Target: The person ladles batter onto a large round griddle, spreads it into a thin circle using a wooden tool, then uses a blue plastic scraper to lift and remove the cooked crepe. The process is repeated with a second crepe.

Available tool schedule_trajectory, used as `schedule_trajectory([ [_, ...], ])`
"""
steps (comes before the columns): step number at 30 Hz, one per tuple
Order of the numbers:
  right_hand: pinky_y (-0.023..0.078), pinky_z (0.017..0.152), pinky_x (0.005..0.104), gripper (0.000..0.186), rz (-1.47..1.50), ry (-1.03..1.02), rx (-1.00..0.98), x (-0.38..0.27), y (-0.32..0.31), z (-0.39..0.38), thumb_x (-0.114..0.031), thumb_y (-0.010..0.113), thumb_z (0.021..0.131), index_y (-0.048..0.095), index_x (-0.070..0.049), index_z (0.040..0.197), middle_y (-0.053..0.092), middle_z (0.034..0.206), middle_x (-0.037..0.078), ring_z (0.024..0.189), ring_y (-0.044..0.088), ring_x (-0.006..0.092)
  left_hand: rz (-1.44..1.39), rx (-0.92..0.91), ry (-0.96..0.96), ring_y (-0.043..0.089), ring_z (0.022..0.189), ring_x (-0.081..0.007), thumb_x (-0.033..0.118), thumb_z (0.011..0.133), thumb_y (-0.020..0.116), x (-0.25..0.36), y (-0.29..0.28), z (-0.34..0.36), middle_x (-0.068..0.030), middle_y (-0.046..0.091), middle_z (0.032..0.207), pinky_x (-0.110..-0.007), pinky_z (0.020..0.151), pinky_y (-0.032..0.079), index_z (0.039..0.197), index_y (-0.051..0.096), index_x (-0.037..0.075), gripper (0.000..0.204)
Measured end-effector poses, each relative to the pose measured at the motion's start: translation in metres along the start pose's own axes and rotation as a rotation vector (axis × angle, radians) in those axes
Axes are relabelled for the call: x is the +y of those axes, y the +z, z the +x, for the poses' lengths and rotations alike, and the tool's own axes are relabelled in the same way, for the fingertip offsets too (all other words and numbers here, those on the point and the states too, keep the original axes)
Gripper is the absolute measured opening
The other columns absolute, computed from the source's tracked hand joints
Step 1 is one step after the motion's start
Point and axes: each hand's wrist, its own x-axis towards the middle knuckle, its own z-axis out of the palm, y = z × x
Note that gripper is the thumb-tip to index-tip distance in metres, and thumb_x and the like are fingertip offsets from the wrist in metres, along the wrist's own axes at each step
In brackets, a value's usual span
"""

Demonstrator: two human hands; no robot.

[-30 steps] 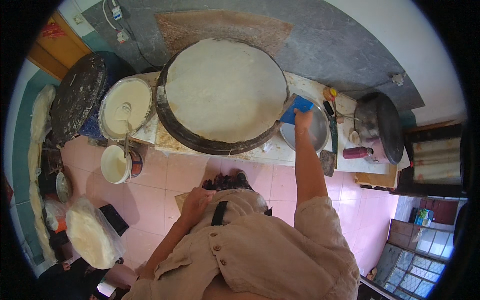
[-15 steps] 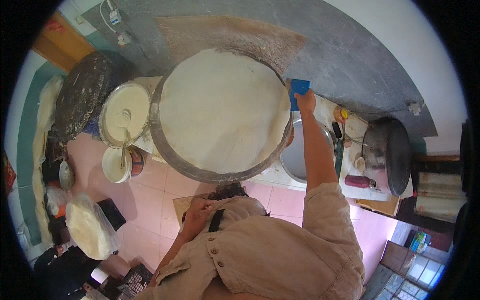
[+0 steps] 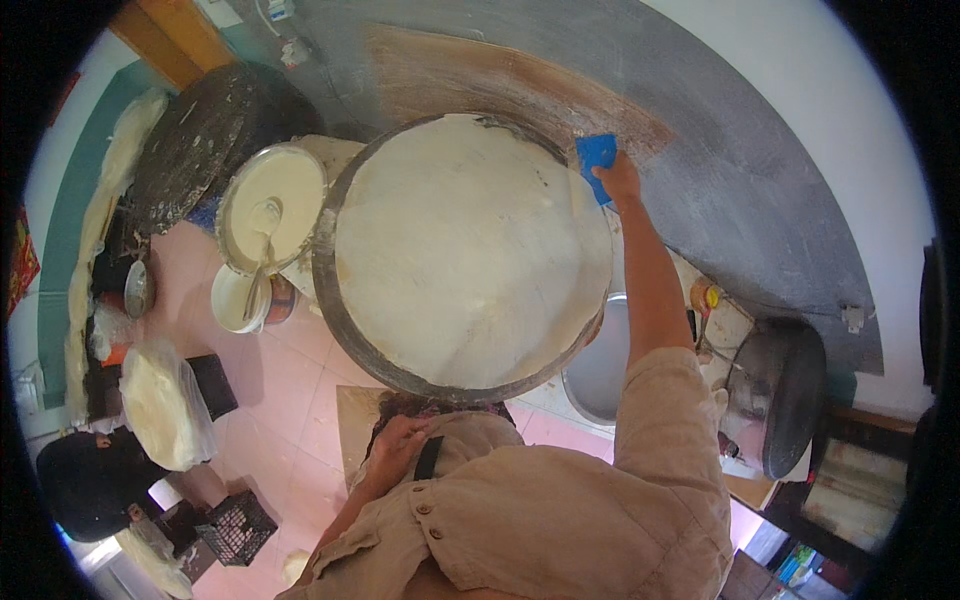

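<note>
A big round griddle (image 3: 328, 300) carries a thin pale sheet of batter (image 3: 460, 250) that covers nearly its whole face. My right hand (image 3: 620, 182) reaches over the far right rim and grips a blue scraper (image 3: 597, 155), which touches the sheet's edge. My left hand (image 3: 395, 445) rests at my waist with its fingers curled against my clothing, beside a black strap (image 3: 428, 458). It holds nothing that I can see.
A white basin of batter (image 3: 285, 185) with a ladle (image 3: 262, 225) stands left of the griddle, a small white bowl (image 3: 232, 300) below it. A metal bowl (image 3: 600, 375) and a dark pan (image 3: 790, 400) sit to the right. A bag of stacked sheets (image 3: 160, 405) lies on the pink floor.
My right hand has carried the blue scraper from over the metal bowl to the griddle's far right rim. My left hand has stayed at my waist.
</note>
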Motion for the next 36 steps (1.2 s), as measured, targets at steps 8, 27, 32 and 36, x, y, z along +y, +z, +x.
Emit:
schedule_trajectory([
  [8, 0.046, 0.096, 0.0458, 0.075, -0.057, -0.059, -0.112, -0.05, 0.008, 0.037, -0.028, 0.076, 0.074, 0.043, -0.001, 0.136, 0.057, 0.127, 0.021, 0.117, 0.055, 0.0371, -0.031, 0.055, -0.062, 0.057, 0.086, -0.0241, 0.009, 0.09, 0.061, 0.009, 0.005, 0.003, -0.0116, 0.058, 0.093, -0.033, 0.076, 0.048, 0.107, 0.064, 0.003, 0.019],
  [27, 0.041, 0.101, 0.0414, 0.068, -0.019, -0.416, -0.288, -0.141, 0.061, 0.123, -0.023, 0.074, 0.076, 0.046, 0.0, 0.134, 0.056, 0.129, 0.021, 0.12, 0.053, 0.0354, -0.076, 0.185, -0.115, 0.061, 0.095, -0.027, 0.015, 0.092, 0.059, -0.011, 0.008, -0.009, -0.0142, 0.062, 0.105, -0.035, 0.08, 0.05, 0.11, 0.063, 0.003, 0.022],
  [32, 0.037, 0.105, 0.0394, 0.072, 0.085, -0.479, -0.411, -0.16, 0.081, 0.14, -0.021, 0.074, 0.079, 0.041, -0.001, 0.139, 0.049, 0.138, 0.021, 0.126, 0.049, 0.0329, -0.098, 0.212, -0.11, 0.061, 0.094, -0.0273, 0.013, 0.092, 0.059, -0.019, 0.01, -0.009, -0.0142, 0.063, 0.101, -0.035, 0.078, 0.05, 0.109, 0.063, 0.002, 0.021],
  [36, 0.033, 0.109, 0.0401, 0.077, 0.125, -0.531, -0.498, -0.197, 0.094, 0.138, -0.025, 0.074, 0.079, 0.038, -0.001, 0.142, 0.04, 0.144, 0.02, 0.132, 0.041, 0.0318, -0.113, 0.226, -0.127, 0.061, 0.093, -0.0282, 0.013, 0.091, 0.06, -0.003, 0.003, -0.008, -0.0143, 0.063, 0.1, -0.035, 0.077, 0.05, 0.107, 0.064, 0.002, 0.019],
])
